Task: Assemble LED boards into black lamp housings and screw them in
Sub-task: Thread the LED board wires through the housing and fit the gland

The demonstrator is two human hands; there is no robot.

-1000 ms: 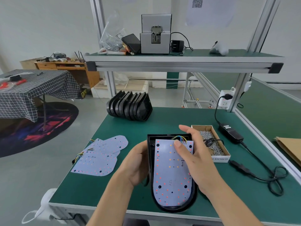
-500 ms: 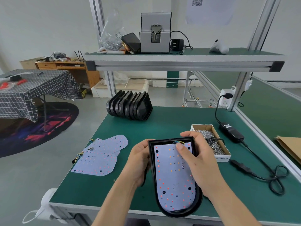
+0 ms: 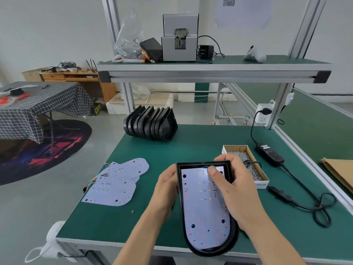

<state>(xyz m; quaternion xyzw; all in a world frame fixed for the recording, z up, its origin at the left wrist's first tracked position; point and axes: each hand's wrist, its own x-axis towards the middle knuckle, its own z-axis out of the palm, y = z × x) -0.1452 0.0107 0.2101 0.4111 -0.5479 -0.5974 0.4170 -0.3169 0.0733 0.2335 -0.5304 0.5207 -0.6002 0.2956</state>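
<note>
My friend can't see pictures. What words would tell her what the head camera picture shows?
Two hands fit a pale blue LED board into a black lamp housing on a green workbench: the left hand grips the housing's side, the right hand presses the board. Spare LED boards, stacked black housings and a cardboard box of screws sit nearby.

A green-topped table point(image 3: 200, 142) carries the work, and places on it are given from the right grip point(image 3: 231, 190). Loose LED boards point(image 3: 114, 180) are spread well to its left, a row of black housings point(image 3: 150, 124) is stood far beyond it, and a cardboard box of screws point(image 3: 246, 161) is set just to its right. Farther right, a black power adapter point(image 3: 269, 154) and its coiled cable point(image 3: 321, 207) are laid on the mat.
</note>
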